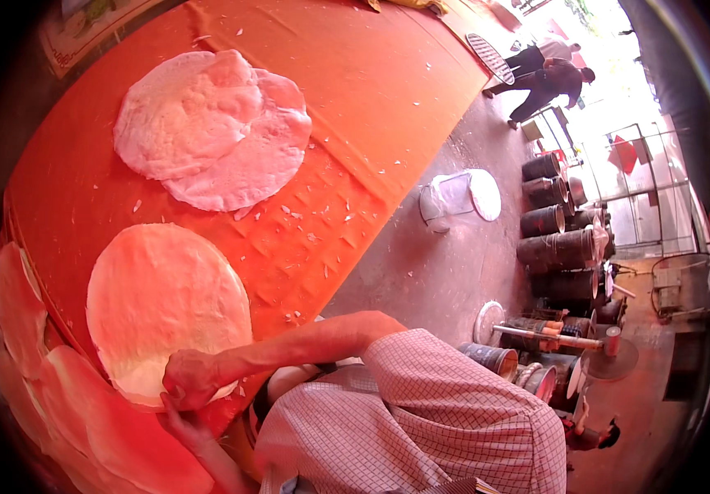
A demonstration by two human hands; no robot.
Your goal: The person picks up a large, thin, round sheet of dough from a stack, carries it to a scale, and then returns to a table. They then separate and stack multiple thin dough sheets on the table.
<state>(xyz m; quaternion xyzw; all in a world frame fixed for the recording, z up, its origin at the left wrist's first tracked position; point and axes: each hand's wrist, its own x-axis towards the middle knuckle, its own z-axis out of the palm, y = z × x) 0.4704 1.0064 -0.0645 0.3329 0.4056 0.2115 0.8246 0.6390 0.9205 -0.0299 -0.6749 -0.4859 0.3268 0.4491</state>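
Note:
A large, pale, round flat sheet (170,288), like flatbread or thin dough, lies at the near left of the orange-covered table (355,107). My right hand (194,380) is closed at its near edge, fingers bent down onto the rim. Just below, my left hand (182,421) comes up against the same edge with its fingers drawn together; my right hand partly hides them. What lies between the left fingers cannot be made out. Farther off, overlapping wrinkled round sheets (215,128) rest on the table.
More round sheets (100,412) lie at the lower left, beside the table. Pale scraps dot the orange cover. A white bucket (454,198) stands on the floor right of the table, near a row of dark drums (544,222). People (548,82) are at the far right.

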